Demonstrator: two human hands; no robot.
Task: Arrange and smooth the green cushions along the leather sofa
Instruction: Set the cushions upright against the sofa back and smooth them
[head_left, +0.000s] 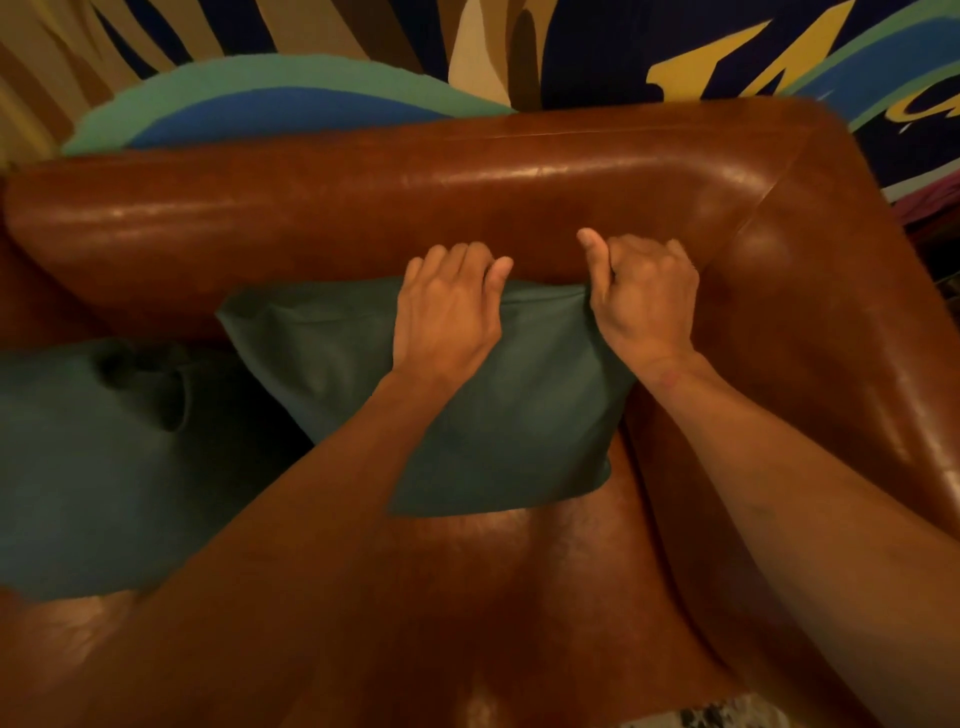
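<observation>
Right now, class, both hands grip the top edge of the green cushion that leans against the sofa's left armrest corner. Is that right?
Not quite. In the head view the left hand and right hand do grip the top edge of the green cushion, but it leans in the corner by the sofa's right armrest, not the left.

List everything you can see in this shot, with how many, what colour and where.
green cushion: one, dark green, upright against the sofa back in the right corner, top edge gripped
second green cushion: one, dark green, dented, on the seat at left
leather sofa: one, brown, fills the frame
wall mural: one, blue, teal, yellow and tan, behind the sofa
left hand: one, on the cushion's top edge
right hand: one, pinching the cushion's top right corner
</observation>
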